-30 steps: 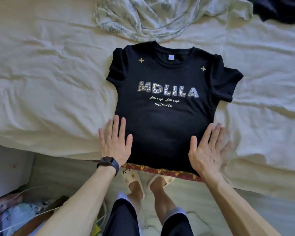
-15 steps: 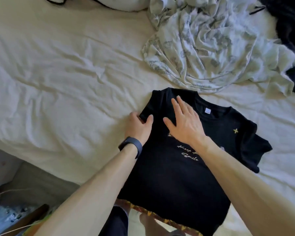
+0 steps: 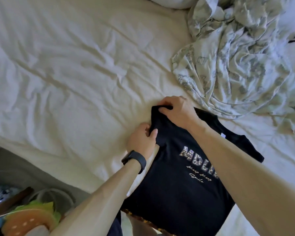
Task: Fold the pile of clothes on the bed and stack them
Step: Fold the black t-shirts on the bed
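Bed (image 3: 66, 74): pale rumpled sheet, fills most of the view. Crumpled clothes (image 3: 237, 65) sit in a heap at far right, unfolded. No folded stack in view, so I judge the task is early.

T-shirt (image 3: 177, 193): black, flat, print side up, at the near edge of the bed right of centre. Its hem reaches the bed edge. Long axis runs near-to-far, skewed right at the far end. Collar points far-right, hem points near, and the print slants to match.

Step in hand, as I read it: first side fold, starting at the shirt's left sleeve (image 3: 156, 116).

Right hand (image 3: 177, 111): reaches across the shirt, with fingers and thumb pinching the far edge of that sleeve. Left hand (image 3: 141, 140): fingers curled, thumb on top, gripping the sleeve's near edge. Watch (image 3: 134, 160) is on that wrist.

Next move, my call: lift the sleeve and carry it right, over the chest. Keep the crease parallel to the long axis. The right forearm lies over the print, so it has to clear first. The cloth is limp, so hold both pinches until it is laid down.
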